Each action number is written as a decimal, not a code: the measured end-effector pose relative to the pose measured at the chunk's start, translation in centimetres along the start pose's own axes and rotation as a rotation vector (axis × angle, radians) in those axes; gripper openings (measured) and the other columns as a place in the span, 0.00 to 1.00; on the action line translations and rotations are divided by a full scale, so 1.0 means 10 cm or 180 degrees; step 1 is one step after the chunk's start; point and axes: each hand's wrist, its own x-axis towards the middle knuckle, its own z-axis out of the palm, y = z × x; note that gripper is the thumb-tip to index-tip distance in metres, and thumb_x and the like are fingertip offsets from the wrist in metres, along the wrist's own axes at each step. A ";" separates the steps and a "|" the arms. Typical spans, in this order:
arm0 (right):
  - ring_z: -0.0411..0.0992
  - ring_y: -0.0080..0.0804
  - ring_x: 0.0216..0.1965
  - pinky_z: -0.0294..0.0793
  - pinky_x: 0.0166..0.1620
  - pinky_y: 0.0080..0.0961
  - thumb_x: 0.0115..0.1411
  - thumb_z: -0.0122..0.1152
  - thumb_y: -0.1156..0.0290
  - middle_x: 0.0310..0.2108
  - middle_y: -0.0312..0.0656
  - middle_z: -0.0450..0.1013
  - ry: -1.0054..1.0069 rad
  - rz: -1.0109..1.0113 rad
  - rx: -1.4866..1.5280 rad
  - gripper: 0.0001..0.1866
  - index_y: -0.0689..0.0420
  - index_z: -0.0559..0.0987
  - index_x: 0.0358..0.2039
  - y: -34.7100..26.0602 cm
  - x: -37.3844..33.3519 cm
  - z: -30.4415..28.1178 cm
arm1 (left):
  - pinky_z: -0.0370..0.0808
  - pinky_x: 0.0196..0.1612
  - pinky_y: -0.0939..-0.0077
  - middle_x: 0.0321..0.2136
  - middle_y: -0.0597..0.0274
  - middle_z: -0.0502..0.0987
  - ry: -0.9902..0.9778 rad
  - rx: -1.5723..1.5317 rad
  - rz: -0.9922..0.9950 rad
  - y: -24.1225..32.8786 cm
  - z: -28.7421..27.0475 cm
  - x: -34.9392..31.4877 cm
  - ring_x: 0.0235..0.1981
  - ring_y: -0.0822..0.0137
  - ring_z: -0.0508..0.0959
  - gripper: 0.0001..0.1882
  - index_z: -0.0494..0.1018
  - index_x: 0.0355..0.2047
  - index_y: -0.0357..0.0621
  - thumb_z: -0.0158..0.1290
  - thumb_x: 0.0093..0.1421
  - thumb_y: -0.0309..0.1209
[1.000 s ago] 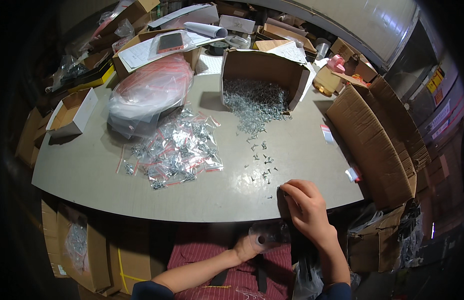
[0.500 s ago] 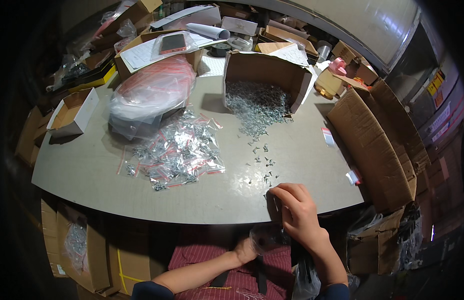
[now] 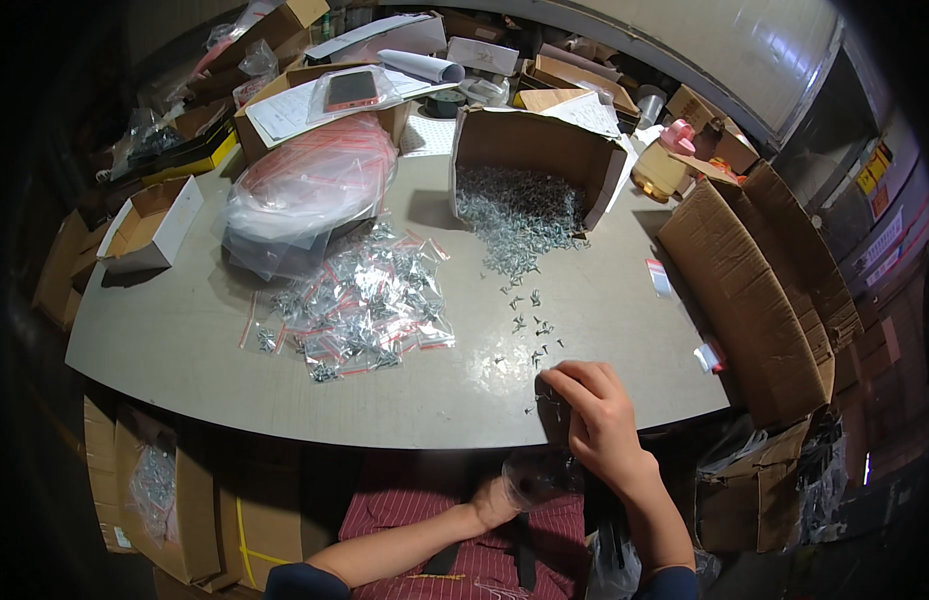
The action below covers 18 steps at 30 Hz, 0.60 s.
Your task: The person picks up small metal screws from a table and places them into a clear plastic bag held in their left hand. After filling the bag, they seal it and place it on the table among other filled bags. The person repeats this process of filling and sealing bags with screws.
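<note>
My right hand (image 3: 601, 415) is over the table's near edge, its fingers bent and reaching left and down, apart, with nothing seen in them. A few loose screws (image 3: 544, 396) lie under and beside those fingertips. Below the edge, over my lap, my left hand (image 3: 496, 500) is closed on a clear plastic container (image 3: 537, 482), possibly a bag; its exact kind is hard to make out. A thin trail of small silver screws (image 3: 535, 298) runs from a tipped cardboard box (image 3: 524, 140), which lies with a heap of screws (image 3: 529, 205) spilling from its mouth.
Left of the trail lies a pile of small zip bags (image 3: 369, 300) of screws. Behind it are stacked plastic bags (image 3: 309, 190). A small white box (image 3: 149, 225) stands far left. A long cardboard box (image 3: 749, 290) borders the right edge, near two small packets (image 3: 708, 357).
The view has shifted slightly. A few screws now show closer to the table's near edge by my right fingertips. Both hands stay in nearly the same places.
</note>
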 end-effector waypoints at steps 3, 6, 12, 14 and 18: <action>0.77 0.52 0.49 0.78 0.54 0.41 0.48 0.54 0.93 0.49 0.50 0.79 -0.0081 0.0008 0.0164 0.28 0.63 0.83 0.51 -0.03 -0.05 -0.03 | 0.81 0.46 0.67 0.39 0.58 0.85 -0.0009 0.0058 0.0054 -0.10 0.00 -0.03 0.40 0.67 0.82 0.21 0.80 0.47 0.40 0.73 0.58 0.35; 0.77 0.52 0.49 0.78 0.54 0.41 0.48 0.53 0.93 0.48 0.50 0.79 0.0035 0.0204 0.0281 0.28 0.62 0.83 0.50 -0.06 -0.06 -0.04 | 0.80 0.47 0.68 0.40 0.59 0.85 -0.0039 0.0003 -0.0032 -0.11 -0.01 -0.06 0.41 0.69 0.81 0.20 0.80 0.48 0.40 0.72 0.59 0.33; 0.77 0.51 0.50 0.78 0.52 0.40 0.47 0.53 0.92 0.48 0.49 0.80 0.0048 0.0133 0.0185 0.28 0.62 0.83 0.49 -0.06 -0.07 -0.04 | 0.80 0.49 0.70 0.42 0.62 0.85 -0.0167 -0.0173 -0.0145 0.00 -0.04 -0.04 0.43 0.72 0.80 0.17 0.81 0.49 0.40 0.70 0.61 0.30; 0.77 0.51 0.49 0.79 0.52 0.40 0.47 0.54 0.92 0.47 0.49 0.80 0.0036 0.0112 0.0163 0.27 0.63 0.83 0.49 -0.08 -0.08 -0.04 | 0.80 0.49 0.70 0.42 0.62 0.85 -0.0150 -0.0147 -0.0162 -0.03 -0.03 -0.04 0.43 0.72 0.80 0.17 0.81 0.49 0.40 0.70 0.62 0.30; 0.77 0.51 0.48 0.79 0.51 0.41 0.50 0.56 0.91 0.47 0.48 0.80 0.0007 0.0071 0.0121 0.24 0.63 0.83 0.48 -0.11 -0.10 -0.06 | 0.80 0.48 0.70 0.41 0.62 0.85 -0.0096 -0.0015 -0.0062 -0.34 0.00 -0.12 0.42 0.72 0.81 0.16 0.81 0.47 0.40 0.70 0.62 0.30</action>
